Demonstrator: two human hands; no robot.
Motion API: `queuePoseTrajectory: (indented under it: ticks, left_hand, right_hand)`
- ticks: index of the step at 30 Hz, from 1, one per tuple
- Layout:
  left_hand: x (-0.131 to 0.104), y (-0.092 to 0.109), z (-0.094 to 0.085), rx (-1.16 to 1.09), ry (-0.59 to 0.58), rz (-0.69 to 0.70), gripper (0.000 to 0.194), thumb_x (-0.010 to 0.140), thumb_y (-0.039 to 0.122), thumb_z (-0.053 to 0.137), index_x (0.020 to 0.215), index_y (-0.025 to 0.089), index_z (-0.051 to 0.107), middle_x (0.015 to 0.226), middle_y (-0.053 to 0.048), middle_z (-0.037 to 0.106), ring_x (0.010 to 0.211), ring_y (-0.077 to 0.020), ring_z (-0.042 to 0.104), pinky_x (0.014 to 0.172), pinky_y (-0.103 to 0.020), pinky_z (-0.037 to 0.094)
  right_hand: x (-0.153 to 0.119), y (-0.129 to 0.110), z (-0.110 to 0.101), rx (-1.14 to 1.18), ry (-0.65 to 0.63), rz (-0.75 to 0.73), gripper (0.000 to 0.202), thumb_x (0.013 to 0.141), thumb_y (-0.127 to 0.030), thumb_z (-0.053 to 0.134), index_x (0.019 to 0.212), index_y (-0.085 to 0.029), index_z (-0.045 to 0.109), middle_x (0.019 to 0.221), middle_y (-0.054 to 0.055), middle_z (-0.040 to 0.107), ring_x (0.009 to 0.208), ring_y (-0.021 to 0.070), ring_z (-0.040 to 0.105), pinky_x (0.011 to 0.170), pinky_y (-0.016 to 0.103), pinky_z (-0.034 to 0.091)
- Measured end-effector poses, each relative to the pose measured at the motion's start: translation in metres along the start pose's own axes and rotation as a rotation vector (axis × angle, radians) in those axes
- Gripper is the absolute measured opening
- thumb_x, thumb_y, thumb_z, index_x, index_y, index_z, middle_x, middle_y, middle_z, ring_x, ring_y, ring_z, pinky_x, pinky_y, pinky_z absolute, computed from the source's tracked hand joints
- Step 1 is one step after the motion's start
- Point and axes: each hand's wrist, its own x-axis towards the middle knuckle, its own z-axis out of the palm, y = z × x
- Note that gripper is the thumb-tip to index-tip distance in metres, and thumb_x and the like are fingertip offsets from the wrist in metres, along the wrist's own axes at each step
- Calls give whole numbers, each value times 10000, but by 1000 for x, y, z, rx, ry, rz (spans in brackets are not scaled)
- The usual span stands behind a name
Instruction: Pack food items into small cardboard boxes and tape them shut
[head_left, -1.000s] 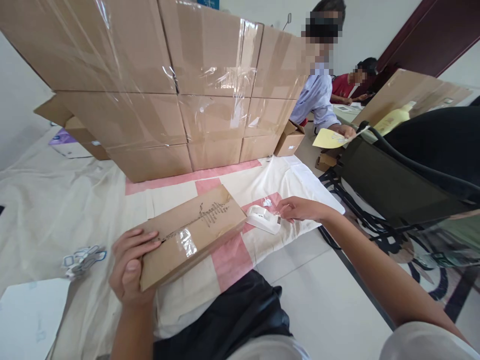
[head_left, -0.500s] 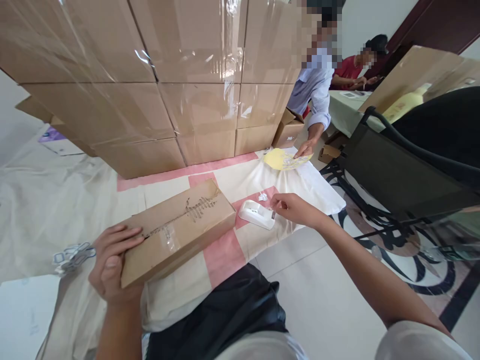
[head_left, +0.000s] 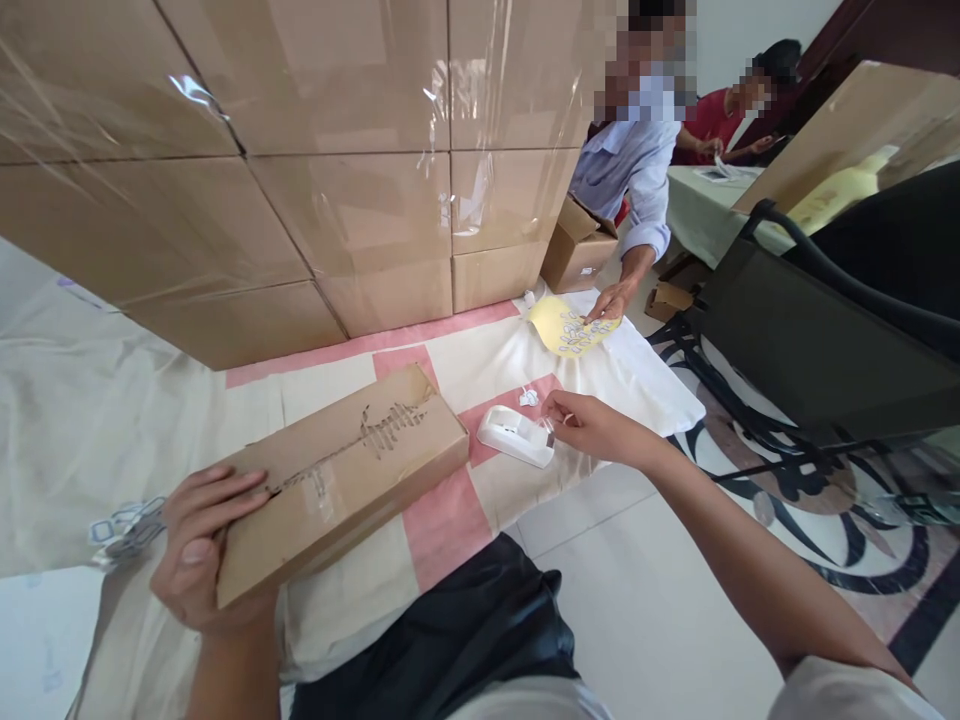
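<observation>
While left hand [head_left: 199,545] grips box [head_left: 341,475] (near end), right hand [head_left: 592,428] pinches at dispenser [head_left: 516,435].

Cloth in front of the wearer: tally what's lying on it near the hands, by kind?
Long flat cardboard box, under the left hand: 1
White tape dispenser, at the right hand: 1
Yellow sticker sheet, under a co-worker's hand: 1
Total: 3

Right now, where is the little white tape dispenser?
The white tape dispenser lies on the cloth, just right of the long cardboard box, with the right hand touching its right end.
</observation>
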Motion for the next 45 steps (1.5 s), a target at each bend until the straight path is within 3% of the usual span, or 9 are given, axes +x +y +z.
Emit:
queuePoseTrajectory:
  ticks: [2, 4, 6, 13, 20, 27, 32, 37, 45]
  left_hand:
    - [0, 3, 4, 27, 6, -30, 401, 909, 400, 370, 696, 207, 650, 805, -94, 707, 986, -327, 669, 1039, -641, 454]
    - [0, 6, 7, 22, -6, -54, 392, 903, 404, 389, 687, 210, 652, 801, -96, 705, 986, -328, 665, 1040, -639, 451]
    - [0, 9, 8, -3, -16, -52, 380, 901, 383, 401, 679, 209, 655, 796, -98, 702, 970, -323, 659, 1035, -636, 448]
    - [0, 6, 4, -53, -40, -12, 379, 931, 341, 407, 701, 200, 674, 806, -93, 700, 947, -308, 651, 1019, -635, 442]
    - [-11, -6, -4, -16, -22, -63, 379, 905, 384, 409, 725, 217, 698, 852, -91, 733, 1005, -346, 659, 1036, -680, 447]
    - [-14, -7, -6, -85, -47, -41, 356, 909, 327, 419, 791, 225, 738, 923, -86, 752, 1054, -337, 642, 1043, -664, 437]
    - [-12, -8, -7, -88, -77, -40, 356, 905, 353, 435, 770, 224, 738, 897, -96, 749, 1041, -340, 633, 1026, -652, 437]
    - [-15, -12, -8, -133, -72, -33, 354, 904, 314, 437, 831, 216, 769, 966, -93, 767, 1075, -337, 630, 1047, -644, 426]
    - [-14, -13, -7, -175, -55, -34, 355, 874, 313, 474, 914, 294, 826, 984, -57, 793, 1070, -350, 638, 1016, -598, 436]
  right_hand:
    - [-1, 2, -4, 3, -2, 3, 313, 828, -195, 558, 1137, -203, 604, 803, -13, 583, 693, 153, 492, 652, 266, 362]
    - [-2, 3, -8, 8, -12, 4, 586, 826, -175, 567, 1405, -232, 496, 773, -35, 563, 672, 154, 485, 647, 265, 353]
    - [-2, 4, -11, 5, -18, 7, 701, 840, -176, 568, 1516, -252, 397, 759, -44, 541, 664, 154, 481, 652, 267, 356]
    - [2, 0, -8, -18, -7, 10, 542, 906, -256, 545, 1444, -222, 492, 767, -26, 523, 703, 170, 491, 664, 280, 376]
    - [8, 3, -1, -35, -7, 48, 600, 913, -251, 534, 1506, -216, 454, 735, -34, 505, 683, 172, 496, 653, 283, 374]
    - [8, 9, 1, 87, -40, 124, 614, 920, -269, 569, 1511, -209, 412, 772, -11, 661, 726, 189, 585, 694, 300, 414]
    - [4, 13, 3, 36, -3, 139, 579, 929, -341, 582, 1484, -224, 464, 756, -36, 542, 739, 184, 565, 674, 292, 415]
    - [4, 16, 6, 39, 27, 123, 561, 914, -332, 587, 1456, -222, 495, 775, -32, 510, 755, 185, 556, 728, 314, 451]
    - [9, 20, 11, 102, 47, 88, 537, 910, -316, 575, 1434, -229, 495, 754, -39, 508, 726, 180, 543, 740, 322, 452]
